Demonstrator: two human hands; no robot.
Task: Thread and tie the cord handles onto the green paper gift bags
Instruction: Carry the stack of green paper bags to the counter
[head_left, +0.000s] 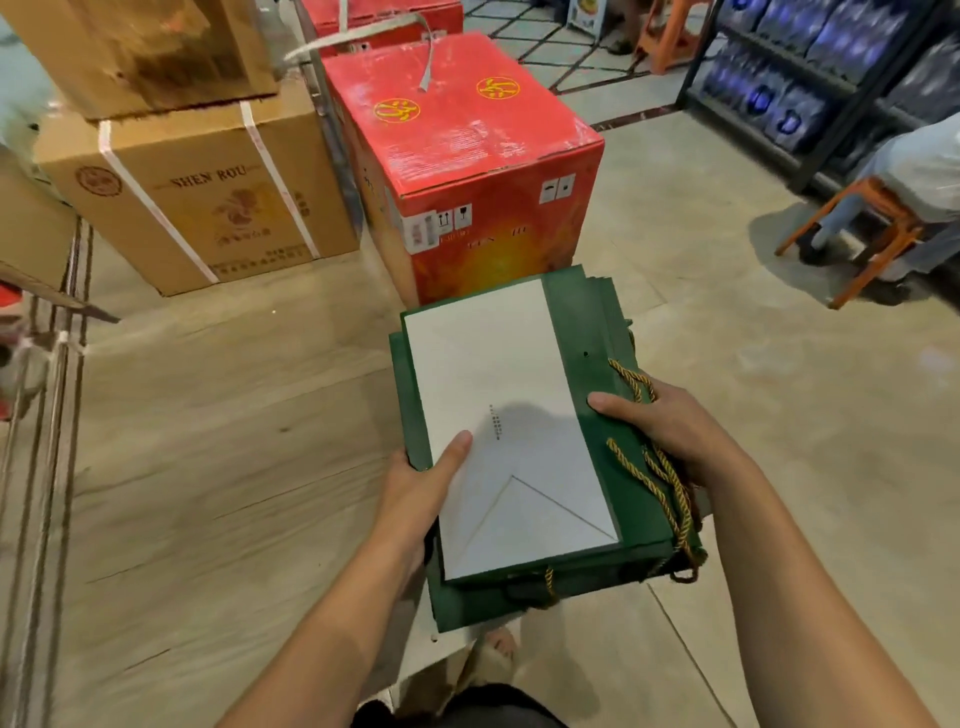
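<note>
L. hand grips the left edge of a flat stack of green paper bags, thumb on top. R. hand grips the right edge w/ gold cords. The stack is held over the floor. Red carton & brown carton behind: closed.

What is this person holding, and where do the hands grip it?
A stack of flat green gift bags. The left hand grips its left edge, thumb on the white panel; the right hand grips the right edge, where the gold cords lie.
</note>
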